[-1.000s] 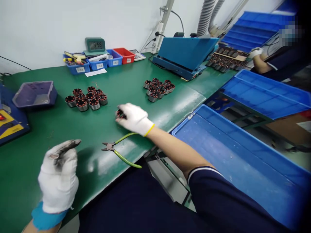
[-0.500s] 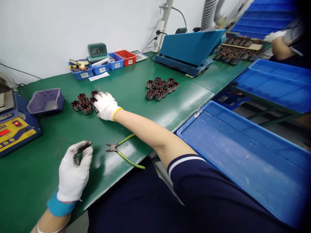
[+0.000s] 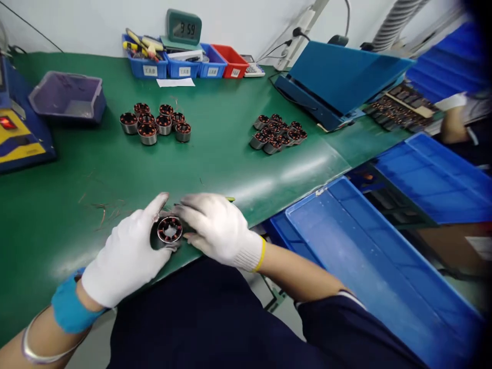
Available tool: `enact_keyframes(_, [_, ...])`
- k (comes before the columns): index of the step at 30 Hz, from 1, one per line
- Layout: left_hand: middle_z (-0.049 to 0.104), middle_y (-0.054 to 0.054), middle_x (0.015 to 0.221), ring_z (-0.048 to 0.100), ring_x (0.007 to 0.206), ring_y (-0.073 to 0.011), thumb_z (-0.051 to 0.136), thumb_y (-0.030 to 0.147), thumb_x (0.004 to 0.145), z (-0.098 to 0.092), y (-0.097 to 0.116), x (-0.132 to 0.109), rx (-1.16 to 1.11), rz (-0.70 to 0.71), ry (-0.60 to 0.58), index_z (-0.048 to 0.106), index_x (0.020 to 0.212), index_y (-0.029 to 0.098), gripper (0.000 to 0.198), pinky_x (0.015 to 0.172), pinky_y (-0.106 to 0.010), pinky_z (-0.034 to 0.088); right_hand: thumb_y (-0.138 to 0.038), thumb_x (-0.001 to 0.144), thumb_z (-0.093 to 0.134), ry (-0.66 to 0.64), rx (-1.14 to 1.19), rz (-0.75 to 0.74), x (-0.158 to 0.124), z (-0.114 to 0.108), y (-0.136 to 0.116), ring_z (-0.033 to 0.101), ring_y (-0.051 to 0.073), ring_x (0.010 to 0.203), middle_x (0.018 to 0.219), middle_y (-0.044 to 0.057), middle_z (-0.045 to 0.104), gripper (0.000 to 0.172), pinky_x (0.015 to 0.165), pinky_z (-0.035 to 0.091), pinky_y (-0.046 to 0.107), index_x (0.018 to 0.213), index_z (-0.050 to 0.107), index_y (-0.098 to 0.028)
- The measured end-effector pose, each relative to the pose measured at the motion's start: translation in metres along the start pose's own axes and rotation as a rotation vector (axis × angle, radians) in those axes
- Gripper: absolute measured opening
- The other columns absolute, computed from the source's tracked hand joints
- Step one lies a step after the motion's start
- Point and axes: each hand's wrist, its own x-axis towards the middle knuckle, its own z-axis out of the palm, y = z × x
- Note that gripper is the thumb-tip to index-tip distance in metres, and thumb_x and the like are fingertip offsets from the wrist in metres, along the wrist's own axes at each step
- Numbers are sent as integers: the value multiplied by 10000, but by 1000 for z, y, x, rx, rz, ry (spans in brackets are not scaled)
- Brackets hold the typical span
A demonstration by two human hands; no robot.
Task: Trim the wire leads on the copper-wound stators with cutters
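A round metal ring with copper windings [image 3: 169, 229] is between my two gloved hands near the table's front edge. My left hand [image 3: 132, 246] curls its thumb and fingers around the ring's left side and grips it. On the other side, my right hand [image 3: 215, 225] is close to the ring with its fingers apart, and nothing shows in it. The pliers lie under my right hand, with only a bit of green handle [image 3: 230, 199] showing. Several similar wound rings [image 3: 147, 133] stand in a group farther back, and another group [image 3: 272, 136] stands to the right.
Loose wire bits [image 3: 102, 207] lie left of my hands. A purple bin [image 3: 69, 97], small blue and red boxes [image 3: 230, 62] and a clock [image 3: 183, 26] stand behind. Blue trays [image 3: 361, 266] are at the right, below a blue stand [image 3: 338, 77]. Another person's arm [image 3: 453, 120] shows far right.
My right hand has come back from the left group to the front edge, beside my left hand. One ring is now between them. The view has shifted, and the pliers are mostly covered.
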Motion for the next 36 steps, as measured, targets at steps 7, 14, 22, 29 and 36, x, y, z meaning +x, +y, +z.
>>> enact_keyframes(7, [723,-142,1156,713,1017,-393,728,450,617,8,5,5,39,-77,109,539,1430,195,873,851,-476,591,-375,979,517,-295,-146,632,-36,2,12,656,245,801,1009,91,693,290,602,429,321,1167,699,-250])
enact_keyframes(14, [749,-69,1144,724,1031,-330,675,508,769,6,-2,4,-161,12,109,422,1518,234,837,895,-442,595,-508,897,672,29,195,510,-10,2,-3,656,228,918,1036,85,692,403,780,482,323,1141,677,-187])
enact_keyframes(22, [767,-57,994,746,894,-339,756,594,696,5,4,5,-130,-69,142,486,1469,272,880,804,-450,605,-363,980,541,-147,217,545,8,6,-3,635,203,818,899,59,690,219,701,413,304,911,660,-193])
enact_keyframes(29, [778,-40,950,758,821,-372,796,606,643,5,-1,5,-154,-137,101,463,1484,301,955,628,-449,603,-362,934,658,-80,523,421,28,6,5,647,176,924,1058,51,700,221,779,461,277,1063,664,-182])
enact_keyframes(36, [780,-50,1009,760,835,-355,807,547,628,4,-1,8,-191,-130,61,464,1493,277,970,648,-429,614,-347,967,590,-66,288,609,32,15,10,642,210,877,975,68,701,186,785,460,327,950,672,-181])
